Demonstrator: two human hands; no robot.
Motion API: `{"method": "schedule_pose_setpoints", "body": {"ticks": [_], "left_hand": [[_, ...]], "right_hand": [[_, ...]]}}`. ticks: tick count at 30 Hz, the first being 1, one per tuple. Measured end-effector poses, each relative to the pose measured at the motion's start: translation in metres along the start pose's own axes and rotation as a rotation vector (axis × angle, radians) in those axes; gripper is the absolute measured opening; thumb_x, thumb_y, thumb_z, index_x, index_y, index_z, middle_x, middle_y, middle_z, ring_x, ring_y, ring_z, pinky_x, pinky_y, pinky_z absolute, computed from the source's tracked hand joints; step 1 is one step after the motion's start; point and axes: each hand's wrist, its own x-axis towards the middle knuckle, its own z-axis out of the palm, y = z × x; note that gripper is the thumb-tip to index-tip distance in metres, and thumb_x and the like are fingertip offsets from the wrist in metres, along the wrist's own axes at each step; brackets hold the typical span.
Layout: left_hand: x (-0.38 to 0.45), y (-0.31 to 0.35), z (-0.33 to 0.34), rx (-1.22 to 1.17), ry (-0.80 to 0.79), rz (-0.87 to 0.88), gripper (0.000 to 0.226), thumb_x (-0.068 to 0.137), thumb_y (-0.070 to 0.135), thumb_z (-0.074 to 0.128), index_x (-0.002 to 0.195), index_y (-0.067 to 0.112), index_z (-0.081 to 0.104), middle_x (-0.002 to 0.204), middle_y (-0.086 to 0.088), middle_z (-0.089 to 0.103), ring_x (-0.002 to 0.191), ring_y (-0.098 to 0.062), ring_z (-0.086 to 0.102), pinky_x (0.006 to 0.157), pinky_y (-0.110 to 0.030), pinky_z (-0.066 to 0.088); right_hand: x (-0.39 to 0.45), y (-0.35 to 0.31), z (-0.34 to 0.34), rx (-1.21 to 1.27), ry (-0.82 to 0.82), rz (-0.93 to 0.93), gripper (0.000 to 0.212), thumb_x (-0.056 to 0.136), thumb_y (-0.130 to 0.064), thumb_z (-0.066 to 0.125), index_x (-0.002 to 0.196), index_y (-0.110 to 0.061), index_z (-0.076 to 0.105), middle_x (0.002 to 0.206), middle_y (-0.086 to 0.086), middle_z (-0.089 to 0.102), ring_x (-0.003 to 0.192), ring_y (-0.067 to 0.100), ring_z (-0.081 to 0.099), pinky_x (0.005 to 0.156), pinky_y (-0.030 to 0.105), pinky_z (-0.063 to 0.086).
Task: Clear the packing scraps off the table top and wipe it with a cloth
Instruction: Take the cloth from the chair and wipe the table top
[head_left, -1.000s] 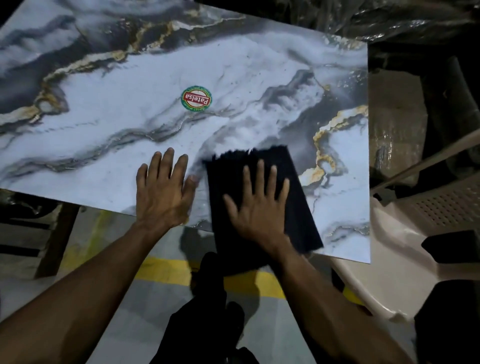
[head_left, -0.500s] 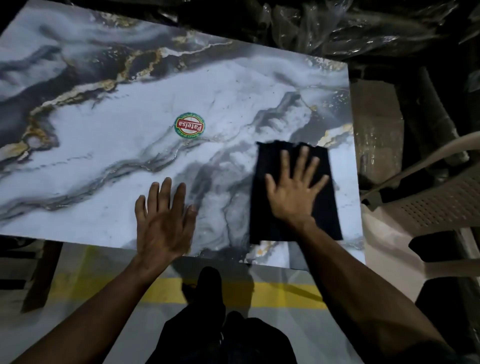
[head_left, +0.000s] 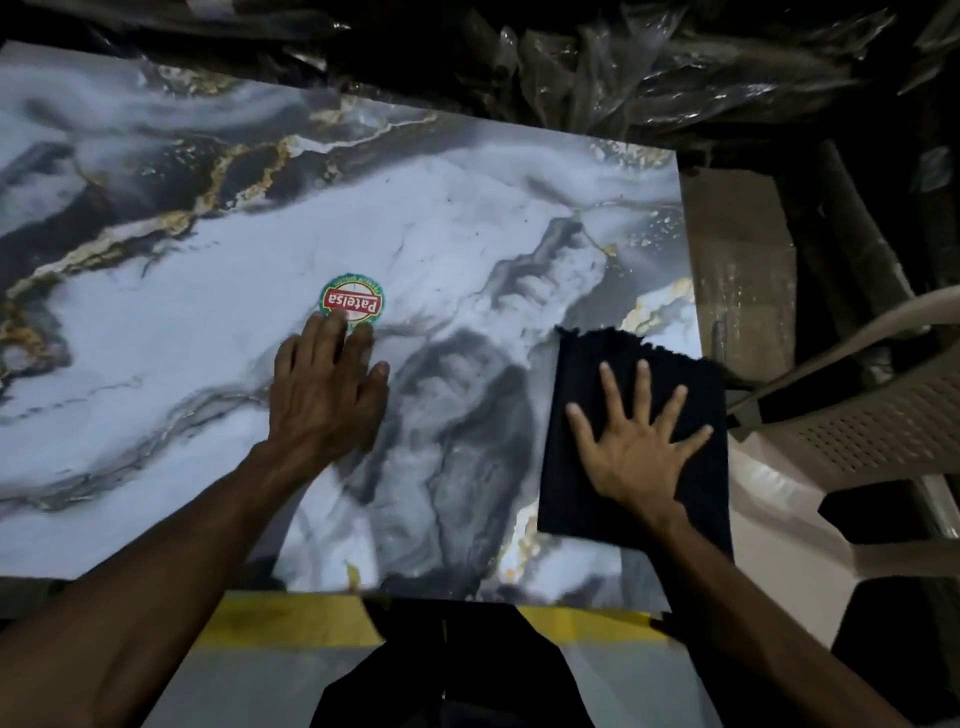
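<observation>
Wiping under way, by the look of it. Right hand lies flat with fingers spread on the dark cloth, pressing it to the table at the right edge, near the front corner. Cloth sits folded to a rough rectangle; its near edge reaches the table's front edge and its right side lies along or just past the table's side.

Left hand rests on the table near the middle, fingers straight and close together, holding nothing. Its fingertips touch the lower rim of a round sticker printed "Patelsa".

Judgement on the step: keep the palm flat and the fingers splayed so the cloth does not bunch. Work in overlapping strokes from the right edge toward the middle. Mind the overhang, since a cloth partly off the edge may slip out from under the hand. Left hand serves best as a brace.

Containers: none seen. Crumpled plastic wrap lies beyond the far edge, off the table. No loose scraps visible on the table. A plastic chair stands just beside the right edge.
</observation>
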Motion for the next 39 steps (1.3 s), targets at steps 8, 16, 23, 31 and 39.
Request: {"method": "schedule_pose_setpoints", "body": {"ticks": [8, 16, 23, 31, 39], "left_hand": [[0.074, -0.01, 0.009, -0.01, -0.111, -0.012, 0.063, 0.096, 0.048, 0.022, 0.142, 0.011, 0.043, 0.152, -0.02, 0.035, 0.14, -0.039, 0.032, 0.111, -0.052, 0.028], [0.119, 0.001, 0.015, 0.026, -0.179, -0.113, 0.064, 0.096, 0.052, 0.016, 0.15, 0.02, 0.029, 0.161, -0.008, 0.019, 0.149, -0.03, 0.014, 0.119, -0.048, 0.013], [0.124, 0.003, 0.013, 0.021, -0.156, -0.137, 0.056, 0.098, 0.044, 0.026, 0.146, 0.018, 0.037, 0.158, -0.009, 0.028, 0.147, -0.03, 0.021, 0.117, -0.048, 0.018], [0.124, 0.002, 0.014, 0.014, -0.119, -0.147, 0.055, 0.098, 0.041, 0.025, 0.145, 0.016, 0.042, 0.157, -0.009, 0.032, 0.146, -0.029, 0.024, 0.118, -0.046, 0.02], [0.126, 0.003, 0.013, 0.009, -0.098, -0.149, 0.054, 0.098, 0.039, 0.027, 0.143, 0.013, 0.045, 0.155, -0.011, 0.034, 0.145, -0.031, 0.027, 0.116, -0.047, 0.021]], "right_hand": [[0.084, -0.103, -0.013, -0.002, 0.1, -0.256, 0.071, 0.088, -0.075, 0.024, 0.152, -0.046, 0.017, 0.165, -0.001, 0.006, 0.147, 0.048, 0.001, 0.104, 0.079, 0.0], [0.056, -0.024, -0.008, -0.096, 0.117, -0.239, 0.072, 0.085, -0.075, 0.028, 0.15, -0.045, 0.027, 0.164, -0.002, 0.017, 0.147, 0.046, 0.014, 0.107, 0.076, 0.011], [0.216, -0.047, -0.063, 0.05, 0.06, -0.05, 0.073, 0.086, -0.08, 0.011, 0.152, -0.048, 0.001, 0.165, -0.005, -0.01, 0.148, 0.043, -0.013, 0.107, 0.076, -0.005], [0.182, -0.138, -0.034, -0.04, 0.168, -0.408, 0.07, 0.088, -0.073, 0.026, 0.151, -0.043, 0.025, 0.165, 0.0, 0.012, 0.148, 0.047, 0.005, 0.106, 0.078, 0.003], [0.197, -0.045, -0.048, -0.046, 0.131, -0.105, 0.071, 0.087, -0.076, 0.018, 0.151, -0.047, 0.015, 0.165, -0.005, 0.005, 0.149, 0.043, 0.003, 0.108, 0.076, 0.005]]}}
